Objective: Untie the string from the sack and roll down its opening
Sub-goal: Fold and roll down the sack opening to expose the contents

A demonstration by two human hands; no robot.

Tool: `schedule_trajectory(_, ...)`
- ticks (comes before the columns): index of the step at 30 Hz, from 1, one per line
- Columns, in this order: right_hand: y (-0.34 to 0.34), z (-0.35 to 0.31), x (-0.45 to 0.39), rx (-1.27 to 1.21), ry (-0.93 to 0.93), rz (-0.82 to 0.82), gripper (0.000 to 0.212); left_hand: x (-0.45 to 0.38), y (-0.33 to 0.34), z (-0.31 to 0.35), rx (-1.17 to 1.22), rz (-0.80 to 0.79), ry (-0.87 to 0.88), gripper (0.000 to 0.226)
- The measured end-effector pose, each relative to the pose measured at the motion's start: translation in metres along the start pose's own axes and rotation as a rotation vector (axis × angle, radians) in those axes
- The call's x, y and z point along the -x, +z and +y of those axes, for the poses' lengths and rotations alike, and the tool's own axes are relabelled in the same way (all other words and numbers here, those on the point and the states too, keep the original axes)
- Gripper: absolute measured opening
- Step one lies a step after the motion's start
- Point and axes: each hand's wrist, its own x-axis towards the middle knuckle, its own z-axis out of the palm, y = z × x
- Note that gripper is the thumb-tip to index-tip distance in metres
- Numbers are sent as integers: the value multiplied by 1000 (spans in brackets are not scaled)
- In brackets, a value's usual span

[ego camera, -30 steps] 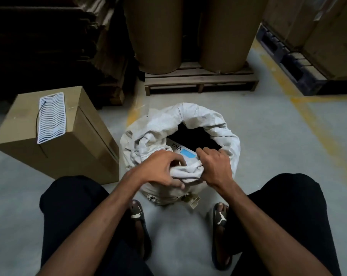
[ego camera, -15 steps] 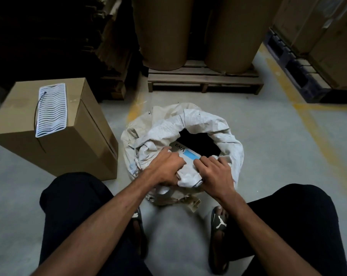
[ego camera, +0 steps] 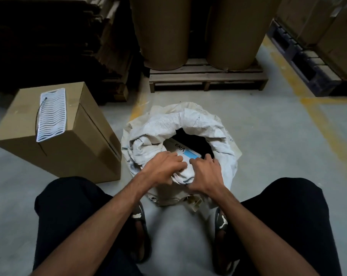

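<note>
A white woven sack [ego camera: 198, 124] stands on the floor between my feet. Its mouth is open and its rim is rolled outward into a thick collar all round. Inside the dark opening lies a white packet with a blue stripe [ego camera: 186, 153]. My left hand [ego camera: 161, 169] and my right hand [ego camera: 205, 174] both rest on the near rim, side by side, fingers curled over the rolled cloth and pressing it down. I see no string on the sack.
A cardboard box [ego camera: 69, 148] with a white ridged pad [ego camera: 52, 114] on top stands to the left of the sack. Behind it, two large brown paper rolls [ego camera: 162, 30] sit on a wooden pallet [ego camera: 207, 77]. Dark pallets are at right, flattened cardboard stacks at left.
Both hands have shifted slightly along the near rim, fingers reaching further over the roll. The view has tilted forward a little. The sack stays in place.
</note>
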Motion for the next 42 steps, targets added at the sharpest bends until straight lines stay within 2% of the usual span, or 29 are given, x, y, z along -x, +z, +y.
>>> schedule_trajectory(2,8,1,6,42,-14,41,50,12,-4,-10,351,-227,-168,70)
schedule_trajectory(3,11,2,9,48,-13,61,51,19,-4,-15,377,-251,-168,91)
schedule_trajectory(4,14,1,12,49,-11,85,51,25,-5,-20,283,-267,-135,106)
schedule_trajectory(6,18,-1,17,51,5,113,52,28,-5,-26,71,-312,-115,114)
schedule_trajectory(7,19,-2,19,60,12,113,52,25,-4,-28,10,-323,-122,107)
schedule_trajectory(9,21,-3,22,87,18,103,51,18,3,-29,-66,-295,-105,75)
schedule_trajectory(12,19,-1,18,107,33,143,51,18,19,-28,-171,-150,-52,38)
schedule_trajectory(15,4,-3,12,78,-21,180,75,28,30,-31,-178,138,-47,20)
schedule_trajectory(17,-3,-9,8,45,-108,118,99,31,33,-33,-236,294,-14,14)
schedule_trajectory(19,-6,-18,3,-83,-131,7,108,31,34,-33,-266,393,48,15)
schedule_trajectory(21,-7,-27,-6,-243,-82,-75,98,32,31,-32,-246,430,77,17)
schedule_trajectory(23,-5,-36,-14,-272,-36,-25,67,31,22,-32,-190,383,48,15)
schedule_trajectory(26,-1,-50,-19,-354,53,103,40,34,-2,-37,47,195,-94,44)
schedule_trajectory(27,2,-55,-19,-407,99,157,34,37,-10,-40,141,169,-178,52)
schedule_trajectory(28,5,-61,-19,-464,159,205,29,42,-18,-41,219,207,-290,57)
schedule_trajectory(29,8,-67,-19,-526,225,245,26,48,-24,-42,280,290,-434,57)
schedule_trajectory(31,15,-79,-16,-647,339,314,23,60,-34,-41,348,439,-794,36)
schedule_trajectory(32,17,-85,-14,-699,376,345,22,63,-37,-42,412,412,-965,28)
schedule_trajectory(33,19,-91,-11,-740,401,370,21,64,-39,-44,537,313,-1108,43)
schedule_trajectory(34,21,-97,-9,-762,416,381,21,64,-36,-45,716,171,-1208,71)
schedule_trajectory(36,27,-104,-5,-746,419,356,22,58,-30,-41,1039,-28,-1285,134)
schedule_trajectory(37,30,-105,-3,-726,409,327,23,52,-27,-37,1099,-48,-1286,153)
schedule_trajectory(39,33,-106,1,-704,345,293,20,36,-15,-27,1099,40,-1301,161)
schedule_trajectory(40,32,-106,1,-686,285,276,17,26,-7,-21,1077,100,-1316,158)
schedule_trajectory(42,26,-101,-3,-642,122,181,27,12,5,-16,1028,201,-1354,142)
